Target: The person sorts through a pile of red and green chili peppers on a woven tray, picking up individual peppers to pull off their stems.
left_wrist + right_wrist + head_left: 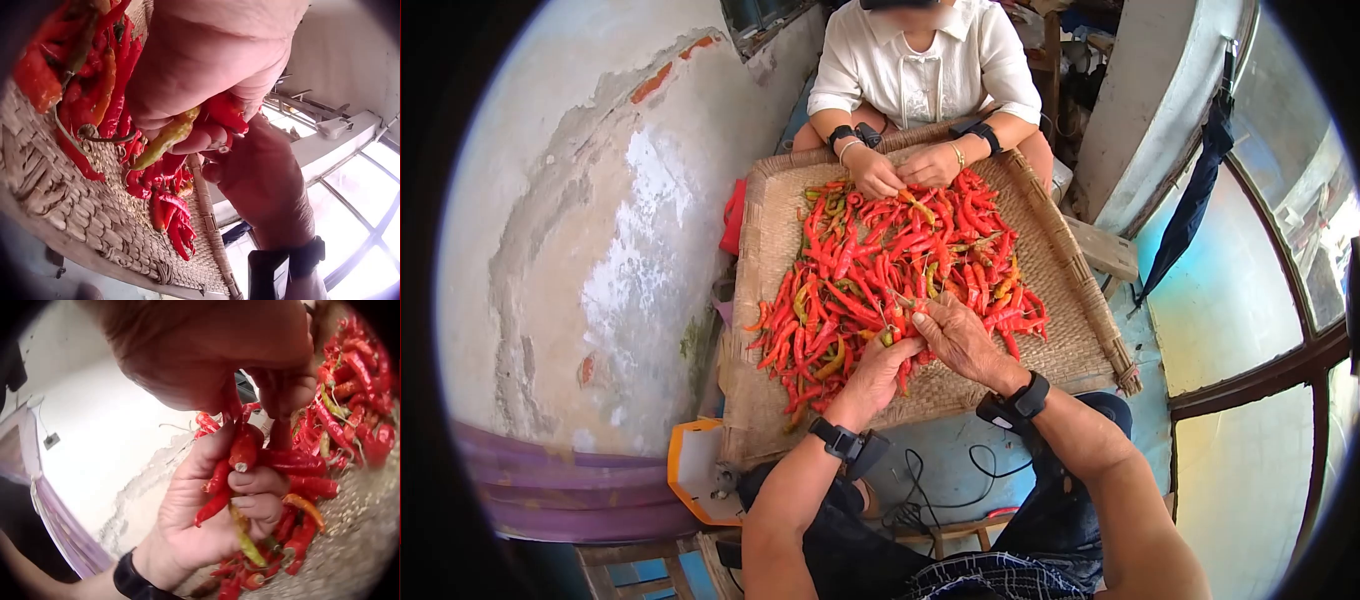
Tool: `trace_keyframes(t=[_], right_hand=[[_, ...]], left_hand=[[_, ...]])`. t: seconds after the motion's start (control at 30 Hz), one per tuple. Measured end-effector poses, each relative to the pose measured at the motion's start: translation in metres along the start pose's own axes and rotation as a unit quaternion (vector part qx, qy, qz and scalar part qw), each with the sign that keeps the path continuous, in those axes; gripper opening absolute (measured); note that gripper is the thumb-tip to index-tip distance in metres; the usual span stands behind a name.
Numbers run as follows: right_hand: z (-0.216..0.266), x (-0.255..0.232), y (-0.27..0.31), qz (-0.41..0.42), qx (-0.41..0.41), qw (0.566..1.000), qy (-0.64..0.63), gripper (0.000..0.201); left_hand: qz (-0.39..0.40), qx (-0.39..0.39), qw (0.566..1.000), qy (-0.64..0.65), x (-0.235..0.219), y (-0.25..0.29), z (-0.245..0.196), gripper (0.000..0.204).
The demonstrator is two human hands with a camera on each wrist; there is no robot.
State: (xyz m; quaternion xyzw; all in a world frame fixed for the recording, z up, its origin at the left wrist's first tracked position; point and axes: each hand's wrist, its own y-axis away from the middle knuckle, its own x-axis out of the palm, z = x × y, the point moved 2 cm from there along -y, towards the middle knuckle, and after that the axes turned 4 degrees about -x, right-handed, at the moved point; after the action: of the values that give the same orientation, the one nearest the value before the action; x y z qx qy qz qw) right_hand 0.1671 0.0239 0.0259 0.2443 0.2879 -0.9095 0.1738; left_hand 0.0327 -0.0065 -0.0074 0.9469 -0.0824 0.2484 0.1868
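Note:
My left hand (875, 378) grips a small bunch of chili peppers over the near side of a big pepper pile (850, 280). In the right wrist view, red chili peppers (242, 450) poke out between its thumb and fingers, some with pale, stemless ends. A yellow-green chili pepper (169, 139) hangs from the same grip. My right hand (968, 345) meets the left from the right side, its thumb and fingertips pinching at a red chili pepper at the top of the bunch. The right fingertips partly hide that pepper.
Under the pile lies a square woven tray (1055, 300) with a raised rim. Across it sits another person, whose hands (900, 172) work at the far peppers. A peeling wall (550, 250) stands left; a folded umbrella (1200, 190) hangs right. Black cables (920, 490) lie below.

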Motion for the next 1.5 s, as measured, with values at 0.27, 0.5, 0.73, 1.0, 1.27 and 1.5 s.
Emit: trace_keyframes(t=[0.27,0.5,0.73,1.0,1.27,1.5], right_hand=[[0.0,-0.001,-0.005,-0.007,0.032,0.999,0.012,0.013],[-0.005,-0.003,-0.004,0.0,0.156,0.951,-0.266,0.026],[-0.032,-0.019,-0.01,0.128,0.086,0.987,-0.037,0.025],[-0.046,-0.04,-0.024,-0.166,0.164,0.965,-0.119,0.028],[-0.014,0.003,0.006,0.148,0.076,0.985,-0.044,0.021],[-0.039,-0.02,-0.001,0.169,0.104,0.98,-0.024,0.022]], left_hand=[[0.051,-0.006,0.998,0.021,-0.013,-0.005,0.01,0.028],[0.005,0.016,0.991,0.132,0.008,0.004,-0.001,0.032],[-0.133,-0.008,0.991,0.013,-0.018,-0.005,0.012,0.018],[-0.058,-0.02,0.998,0.017,-0.013,-0.001,0.012,0.012],[-0.051,-0.021,0.998,0.032,-0.021,-0.005,0.021,0.012],[-0.113,-0.034,0.993,0.0,-0.017,-0.001,0.015,0.007]])
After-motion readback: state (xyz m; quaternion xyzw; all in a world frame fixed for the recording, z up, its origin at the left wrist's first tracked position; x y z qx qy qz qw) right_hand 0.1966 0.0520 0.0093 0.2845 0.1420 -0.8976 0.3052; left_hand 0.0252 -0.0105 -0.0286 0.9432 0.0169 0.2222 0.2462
